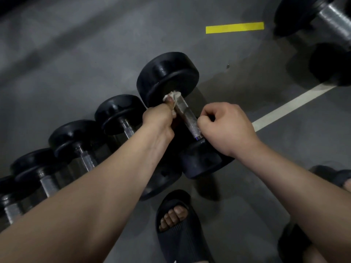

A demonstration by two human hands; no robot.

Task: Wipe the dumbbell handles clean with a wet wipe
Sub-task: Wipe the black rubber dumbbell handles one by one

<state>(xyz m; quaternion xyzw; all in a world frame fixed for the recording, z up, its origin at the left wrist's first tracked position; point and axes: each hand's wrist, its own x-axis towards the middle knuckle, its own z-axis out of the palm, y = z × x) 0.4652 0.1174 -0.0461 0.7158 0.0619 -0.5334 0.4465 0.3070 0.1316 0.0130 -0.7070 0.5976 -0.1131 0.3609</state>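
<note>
A black dumbbell (168,76) with a knurled steel handle (187,115) lies on the grey floor in the middle of the view. My left hand (161,120) pinches a crumpled white wet wipe (173,96) against the far end of the handle, by the upper weight head. My right hand (226,128) has curled fingers at the near end of the same handle, just above the lower weight head (201,162); whether it grips the handle I cannot tell.
A row of several smaller black dumbbells (76,137) runs to the lower left. A larger dumbbell (330,19) lies at the top right. Yellow tape (234,27) and a white line (292,105) mark the floor. My foot in a dark slipper (178,226) stands below.
</note>
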